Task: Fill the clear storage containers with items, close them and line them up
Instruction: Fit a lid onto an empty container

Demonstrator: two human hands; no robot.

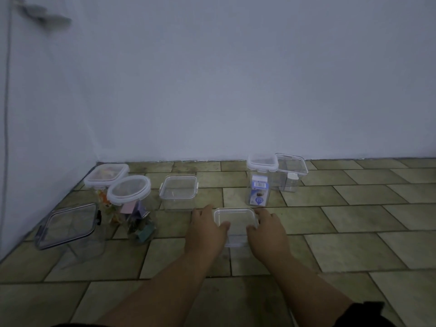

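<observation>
Both bare forearms reach forward, left hand (207, 230) and right hand (266, 232) gripping opposite sides of a small clear container (236, 215)

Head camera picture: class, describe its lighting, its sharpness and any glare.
Head view: dim, bluish, no glare, faint shadows; the grey object high on the left wall is smeared; the small clear container held by the left hand and right hand looks fairly crisp.

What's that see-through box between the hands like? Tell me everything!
The clear box is see-through plastic, squarish with rounded corners and a thicker rim. It looks empty. It stands upright on the tiled floor. The left hand and the right hand grip its two sides. Whether a lid is on, I cannot tell.
</observation>
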